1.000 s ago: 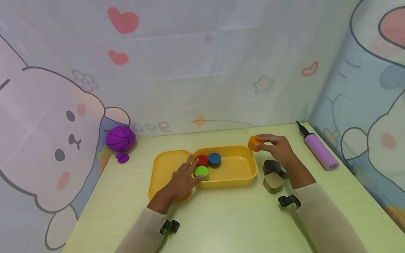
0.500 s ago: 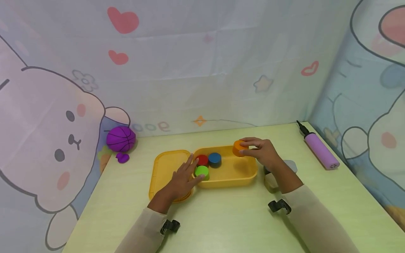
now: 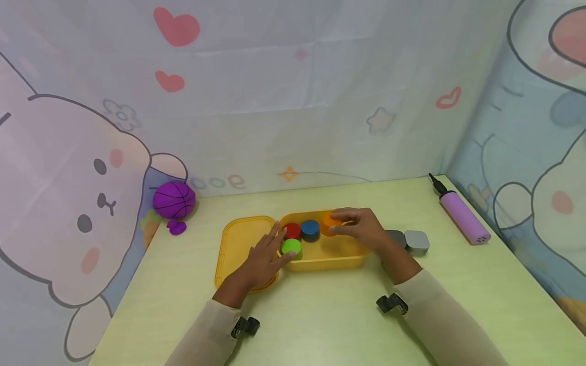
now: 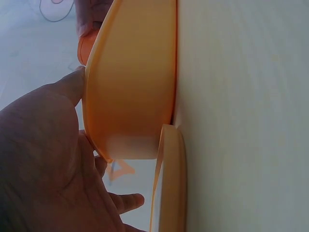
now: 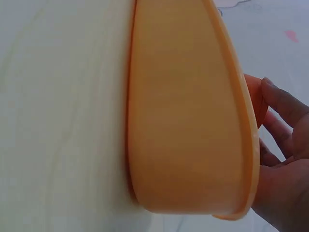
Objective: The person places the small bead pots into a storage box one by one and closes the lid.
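Note:
My right hand pinches an orange round block between thumb and fingers, over the inside of the yellow box. In the right wrist view the orange block shows just past the box rim. Inside the box, at its left end, lie a red round block, a blue one and a green one. My left hand rests with spread, fairly straight fingers on the box's left rim. Under that hand, the yellow lid lies against the box's left side.
Right of the box sit a dark grey block and a light grey block, partly behind my right wrist. A purple hand pump lies at the far right. A purple ball and small purple duck are at the back left.
My right hand has carried the orange block leftward and down, from beyond the box's right end to beside the blue block. My left hand has stayed in place.

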`<state>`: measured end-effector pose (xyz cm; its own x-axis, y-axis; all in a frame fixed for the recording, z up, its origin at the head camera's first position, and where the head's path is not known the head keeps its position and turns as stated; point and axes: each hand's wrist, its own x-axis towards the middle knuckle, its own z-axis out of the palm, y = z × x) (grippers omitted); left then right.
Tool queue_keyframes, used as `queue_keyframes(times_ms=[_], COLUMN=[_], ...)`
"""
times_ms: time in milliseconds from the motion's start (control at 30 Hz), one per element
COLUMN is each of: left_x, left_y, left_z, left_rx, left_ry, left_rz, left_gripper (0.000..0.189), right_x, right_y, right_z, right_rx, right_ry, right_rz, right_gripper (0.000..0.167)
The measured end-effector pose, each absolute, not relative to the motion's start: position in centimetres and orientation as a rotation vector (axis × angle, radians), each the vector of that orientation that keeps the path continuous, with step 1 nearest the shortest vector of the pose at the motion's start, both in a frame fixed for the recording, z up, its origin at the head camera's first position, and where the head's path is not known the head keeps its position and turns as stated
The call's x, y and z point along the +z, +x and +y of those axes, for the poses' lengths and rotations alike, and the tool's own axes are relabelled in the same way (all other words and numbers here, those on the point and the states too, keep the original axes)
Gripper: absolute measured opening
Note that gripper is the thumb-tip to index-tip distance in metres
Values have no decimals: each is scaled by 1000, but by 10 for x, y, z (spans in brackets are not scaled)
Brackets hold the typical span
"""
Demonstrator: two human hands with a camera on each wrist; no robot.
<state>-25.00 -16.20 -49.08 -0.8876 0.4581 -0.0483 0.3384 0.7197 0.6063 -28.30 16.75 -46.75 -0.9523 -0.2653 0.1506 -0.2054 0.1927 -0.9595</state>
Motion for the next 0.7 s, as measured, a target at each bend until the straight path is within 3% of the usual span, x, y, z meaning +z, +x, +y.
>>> queue_keyframes(times_ms=[367, 700], left_x=[-493, -495], left_y=[-249, -252], left_z=[-161, -163], left_rx=[904, 908], left_ry=[636, 645], left_rz=[2722, 2732], left_gripper=[82, 81], right_x=[-488, -482], right_y=[-287, -283], right_z=[154, 149], right_rx=[-1775, -1651], right_ry=[-541, -562], right_rz=[2466, 2533], right_gripper=[38, 35])
